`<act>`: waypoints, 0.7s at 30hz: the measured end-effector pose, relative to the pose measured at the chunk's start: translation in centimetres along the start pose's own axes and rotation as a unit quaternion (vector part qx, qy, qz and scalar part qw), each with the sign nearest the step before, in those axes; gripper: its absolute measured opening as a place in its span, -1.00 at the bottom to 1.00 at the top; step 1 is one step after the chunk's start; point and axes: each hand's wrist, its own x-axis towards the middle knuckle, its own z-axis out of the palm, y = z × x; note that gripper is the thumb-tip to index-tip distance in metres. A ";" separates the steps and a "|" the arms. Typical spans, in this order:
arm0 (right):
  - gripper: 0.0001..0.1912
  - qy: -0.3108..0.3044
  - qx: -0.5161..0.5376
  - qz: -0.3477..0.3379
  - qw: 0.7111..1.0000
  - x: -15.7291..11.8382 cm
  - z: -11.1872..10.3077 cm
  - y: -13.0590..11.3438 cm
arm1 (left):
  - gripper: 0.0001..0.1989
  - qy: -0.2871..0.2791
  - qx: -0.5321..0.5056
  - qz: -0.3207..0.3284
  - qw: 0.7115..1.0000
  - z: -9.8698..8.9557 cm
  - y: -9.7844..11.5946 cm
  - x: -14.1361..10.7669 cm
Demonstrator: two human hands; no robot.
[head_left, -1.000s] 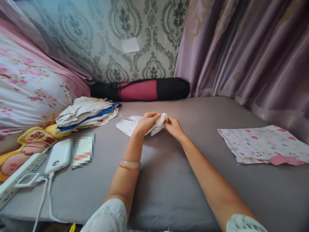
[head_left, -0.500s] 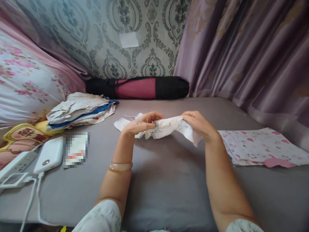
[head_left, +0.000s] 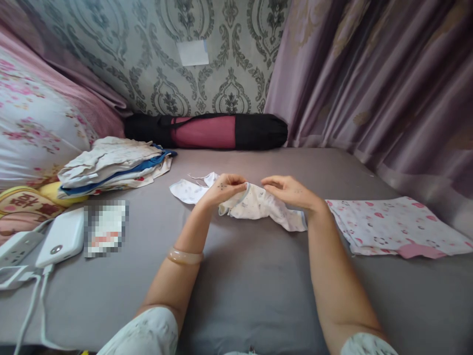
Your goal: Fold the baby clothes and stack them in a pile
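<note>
A small white printed garment [head_left: 258, 203] with pale blue edging lies crumpled on the grey sheet, partly lifted at its left. My left hand [head_left: 226, 188] pinches its blue-edged part between thumb and fingers. Just above the garment's right part is my right hand [head_left: 290, 191], its fingers slightly bent and apart from the thumb, with no cloth seen between them. Another white piece with thin ties [head_left: 188, 191] spreads out left of my left hand; whether it joins the garment is hidden.
Folded clothes [head_left: 114, 165] are stacked at the left, near a power bank [head_left: 62, 236], a power strip [head_left: 20, 247] and a blurred packet [head_left: 107, 229]. A folded heart-print cloth [head_left: 399, 224] lies right. A black and red rolled bag [head_left: 207, 131] rests by the wall.
My right hand has let go of the cloth and moved slightly left. The garment's right part has dropped onto the sheet. My left hand has closed on the edge. The view has shifted slightly.
</note>
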 end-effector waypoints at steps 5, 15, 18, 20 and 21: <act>-0.67 -0.011 0.074 -0.040 0.996 1.4 2.6 -0.5 | -0.71 -0.019 -0.008 0.000 1.000 -0.4 1.1 -0.5; -0.51 0.147 0.134 0.084 0.976 2.4 2.1 3.0 | -0.70 0.041 0.089 -0.008 0.995 -6.0 -0.3 -2.1; -0.48 0.151 0.141 0.119 0.971 2.5 2.1 3.6 | -0.75 0.043 0.154 -0.022 0.987 -6.9 -1.2 -2.2; -0.48 0.150 0.141 0.126 0.971 2.5 2.1 3.7 | -0.76 0.052 0.188 -0.024 0.981 -7.0 -1.7 -2.1; -0.48 0.148 0.140 0.125 0.971 2.5 2.1 3.7 | -0.75 0.059 0.203 -0.021 0.977 -7.0 -1.9 -2.1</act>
